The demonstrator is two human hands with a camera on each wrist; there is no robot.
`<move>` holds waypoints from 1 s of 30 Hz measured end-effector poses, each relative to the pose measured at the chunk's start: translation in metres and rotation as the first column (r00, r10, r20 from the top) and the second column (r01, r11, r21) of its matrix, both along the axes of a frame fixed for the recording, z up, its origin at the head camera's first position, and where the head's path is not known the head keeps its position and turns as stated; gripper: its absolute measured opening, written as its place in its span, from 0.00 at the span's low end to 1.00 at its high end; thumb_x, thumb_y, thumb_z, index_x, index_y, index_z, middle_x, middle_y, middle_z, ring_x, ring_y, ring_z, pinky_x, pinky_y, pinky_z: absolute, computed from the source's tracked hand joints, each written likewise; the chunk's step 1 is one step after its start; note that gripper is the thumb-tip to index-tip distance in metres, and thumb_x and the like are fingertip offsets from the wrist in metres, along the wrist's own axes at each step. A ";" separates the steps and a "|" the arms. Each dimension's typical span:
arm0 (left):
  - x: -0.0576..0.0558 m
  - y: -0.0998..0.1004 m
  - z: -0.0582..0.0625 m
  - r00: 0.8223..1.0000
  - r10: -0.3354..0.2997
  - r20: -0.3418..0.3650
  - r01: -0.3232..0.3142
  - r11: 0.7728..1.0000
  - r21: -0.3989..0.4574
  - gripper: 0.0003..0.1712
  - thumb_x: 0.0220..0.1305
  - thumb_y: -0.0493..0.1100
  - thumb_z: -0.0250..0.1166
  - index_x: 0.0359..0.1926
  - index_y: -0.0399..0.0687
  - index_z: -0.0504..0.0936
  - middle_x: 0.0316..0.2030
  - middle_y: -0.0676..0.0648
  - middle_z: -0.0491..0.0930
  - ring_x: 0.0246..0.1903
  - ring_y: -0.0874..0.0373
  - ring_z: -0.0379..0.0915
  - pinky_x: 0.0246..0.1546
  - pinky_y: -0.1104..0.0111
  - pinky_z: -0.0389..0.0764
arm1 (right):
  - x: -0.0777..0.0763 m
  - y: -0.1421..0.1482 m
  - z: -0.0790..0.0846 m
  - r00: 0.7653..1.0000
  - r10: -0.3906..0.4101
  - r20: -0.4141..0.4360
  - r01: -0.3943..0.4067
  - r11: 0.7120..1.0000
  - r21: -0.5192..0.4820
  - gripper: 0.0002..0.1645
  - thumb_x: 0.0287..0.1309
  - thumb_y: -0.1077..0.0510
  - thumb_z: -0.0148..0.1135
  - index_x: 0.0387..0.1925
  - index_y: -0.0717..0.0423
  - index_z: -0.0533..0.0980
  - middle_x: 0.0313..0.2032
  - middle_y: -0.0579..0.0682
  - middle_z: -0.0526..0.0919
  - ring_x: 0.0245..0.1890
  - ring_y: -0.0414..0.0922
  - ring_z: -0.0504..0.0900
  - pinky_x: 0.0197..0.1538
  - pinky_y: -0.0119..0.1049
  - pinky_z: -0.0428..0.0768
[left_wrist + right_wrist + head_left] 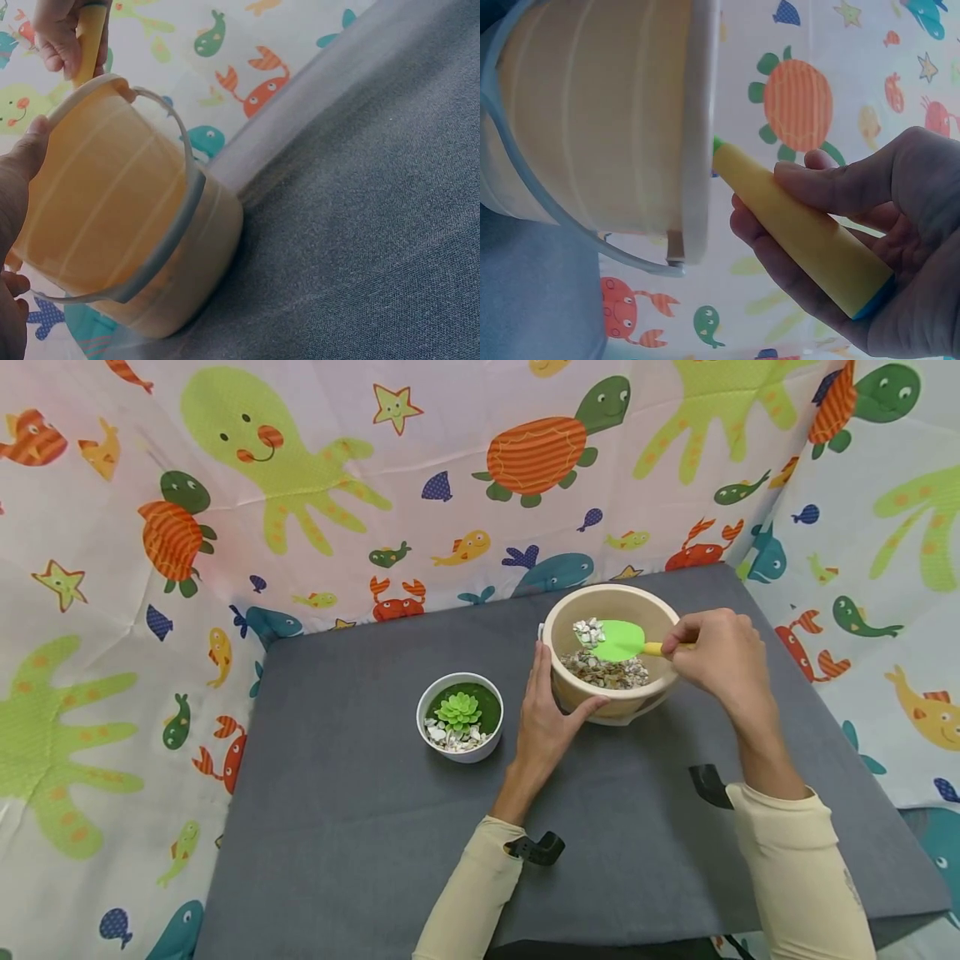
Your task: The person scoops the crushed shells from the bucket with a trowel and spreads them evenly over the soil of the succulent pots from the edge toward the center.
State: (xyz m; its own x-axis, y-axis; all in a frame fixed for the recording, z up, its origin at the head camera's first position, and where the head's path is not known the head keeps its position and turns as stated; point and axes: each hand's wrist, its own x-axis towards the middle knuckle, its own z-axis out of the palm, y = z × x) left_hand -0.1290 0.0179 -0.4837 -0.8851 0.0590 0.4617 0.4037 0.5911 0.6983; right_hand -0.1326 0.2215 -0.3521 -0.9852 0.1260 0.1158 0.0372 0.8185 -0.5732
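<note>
A beige bucket (660, 602) stands on the table with small stones (603, 670) at its bottom. My left hand (546, 718) holds its near left side, thumb along the wall below the rim and fingers around the left. In the right wrist view, my right hand (900, 225) grips the yellow handle of a toy shovel (802, 225). The green blade of that shovel (619, 642) is over the bucket's opening and carries pale stones (589, 632) at its tip. The bucket's grey carrying handle (161, 259) hangs down on the near side.
Left of the bucket stands a small white pot (467, 757) with a green succulent (458, 712), green ground and white stones. A grey cloth (360, 827) covers the table. Fabric printed with sea animals (450, 443) hangs behind and at both sides.
</note>
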 end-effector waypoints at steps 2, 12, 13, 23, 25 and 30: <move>0.000 0.000 0.000 1.000 0.001 0.003 -0.001 1.000 0.001 0.62 0.43 0.70 0.64 0.71 0.47 0.45 0.71 0.54 0.41 0.68 0.56 0.45 0.62 0.65 0.59 | 0.002 0.001 0.002 1.000 -0.008 -0.005 0.008 1.000 -0.003 0.03 0.44 0.65 0.62 0.22 0.59 0.81 0.22 0.56 0.81 0.22 0.51 0.71 0.16 0.38 0.67; 0.000 -0.001 0.000 1.000 0.003 0.005 -0.003 1.000 0.019 0.62 0.43 0.70 0.65 0.71 0.47 0.46 0.70 0.52 0.42 0.68 0.57 0.46 0.62 0.66 0.60 | 0.011 0.005 0.014 1.000 -0.001 -0.029 0.000 1.000 -0.027 0.04 0.47 0.63 0.63 0.25 0.60 0.82 0.26 0.58 0.82 0.28 0.50 0.70 0.21 0.38 0.70; 0.000 -0.001 0.001 1.000 0.003 0.007 -0.003 1.000 0.020 0.62 0.43 0.70 0.65 0.71 0.47 0.47 0.70 0.52 0.42 0.68 0.57 0.46 0.61 0.66 0.60 | 0.011 0.005 0.015 1.000 0.000 -0.028 -0.001 1.000 -0.030 0.04 0.47 0.63 0.63 0.26 0.60 0.82 0.26 0.58 0.81 0.28 0.50 0.70 0.21 0.38 0.70; 0.003 -0.005 0.010 0.999 -0.002 0.040 0.001 1.000 0.008 0.64 0.42 0.69 0.66 0.71 0.49 0.44 0.71 0.53 0.40 0.68 0.60 0.42 0.62 0.66 0.58 | 0.016 0.002 0.020 0.999 0.016 -0.045 -0.017 0.999 -0.034 0.04 0.46 0.64 0.63 0.26 0.60 0.82 0.27 0.58 0.82 0.27 0.50 0.70 0.19 0.36 0.70; 0.006 -0.008 0.014 0.999 0.005 0.054 -0.005 1.000 0.005 0.64 0.41 0.70 0.66 0.72 0.52 0.41 0.71 0.53 0.39 0.68 0.60 0.41 0.63 0.66 0.58 | 0.018 0.001 0.022 0.999 0.018 -0.051 -0.020 0.999 -0.035 0.04 0.46 0.64 0.63 0.26 0.60 0.82 0.27 0.58 0.82 0.28 0.49 0.69 0.19 0.36 0.70; 0.012 -0.019 0.026 0.999 0.011 0.048 -0.011 1.000 0.007 0.62 0.43 0.70 0.65 0.71 0.58 0.40 0.71 0.55 0.38 0.68 0.61 0.41 0.63 0.65 0.58 | 0.023 -0.005 0.027 0.997 0.020 -0.080 -0.023 0.999 -0.029 0.03 0.46 0.65 0.63 0.25 0.58 0.82 0.26 0.57 0.82 0.27 0.49 0.69 0.18 0.36 0.68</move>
